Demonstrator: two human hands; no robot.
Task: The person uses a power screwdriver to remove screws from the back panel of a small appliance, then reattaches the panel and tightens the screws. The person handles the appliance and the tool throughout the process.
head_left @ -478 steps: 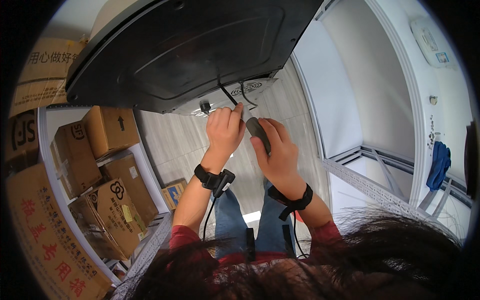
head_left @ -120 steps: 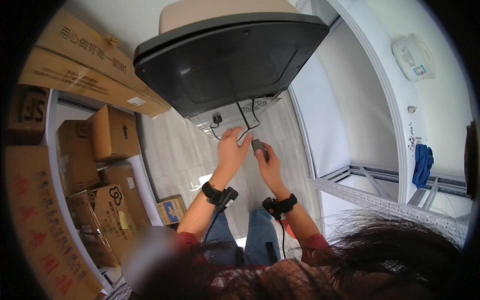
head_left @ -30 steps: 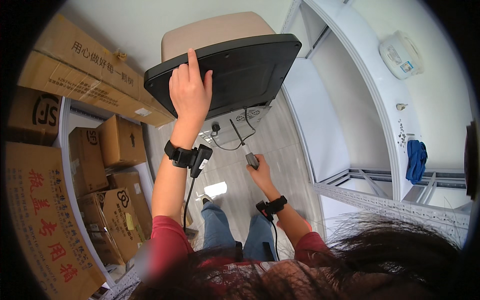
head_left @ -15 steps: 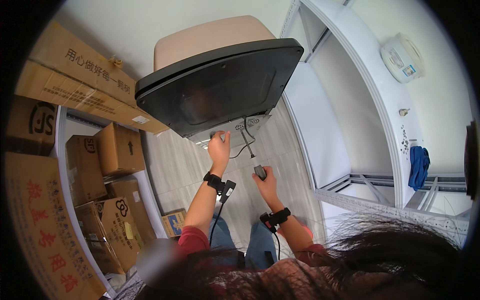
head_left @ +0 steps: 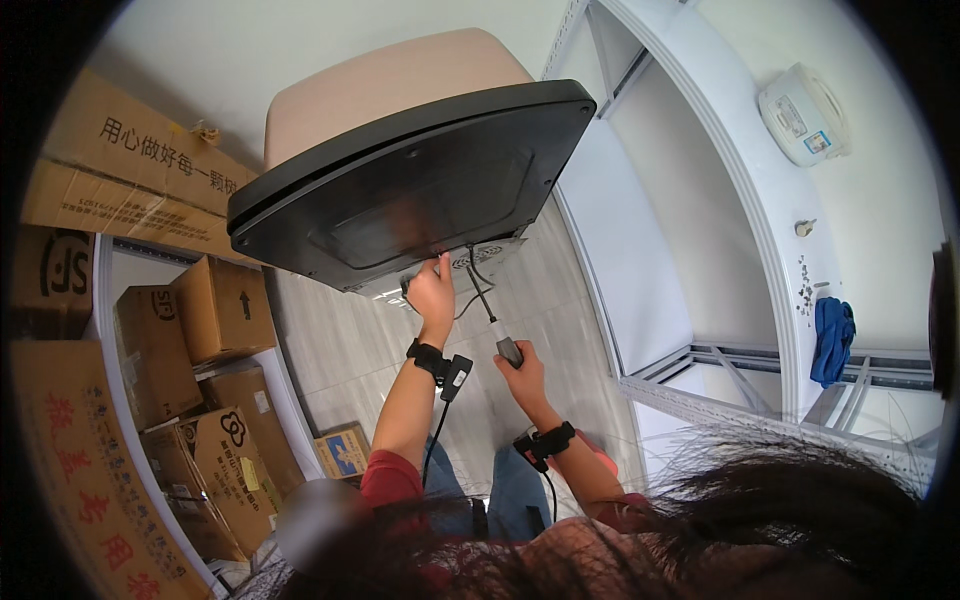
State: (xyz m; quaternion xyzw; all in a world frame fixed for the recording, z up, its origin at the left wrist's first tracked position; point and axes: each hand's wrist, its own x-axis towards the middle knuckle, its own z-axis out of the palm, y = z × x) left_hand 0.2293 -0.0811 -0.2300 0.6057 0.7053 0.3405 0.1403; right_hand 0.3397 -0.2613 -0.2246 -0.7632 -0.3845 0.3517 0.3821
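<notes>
Ahead of me a large appliance with a pinkish body (head_left: 400, 85) shows its glossy black underside (head_left: 420, 190). Below that is a silvery vented panel (head_left: 490, 262) with a black cable (head_left: 474, 300) hanging at it. My left hand (head_left: 432, 292) is closed against the panel near the black edge, thumb and finger pinched; what lies in them is hidden. In my closed right hand (head_left: 525, 375) is a screwdriver (head_left: 509, 350) with a grey handle, its long dark shaft pointing up at the panel. Where its tip meets the panel is not clear.
Cardboard boxes (head_left: 225, 310) stack up along the left, with a long carton (head_left: 150, 165) beside the appliance. A white rack (head_left: 735, 150) on the right carries a white round appliance (head_left: 803, 115) and a blue cloth-like bundle (head_left: 833, 340). A small box (head_left: 343, 452) lies on the floor.
The appliance appears further left in view and at a slightly different angle. My left fingers have moved up along the panel toward the black edge. The right hand still grips the screwdriver.
</notes>
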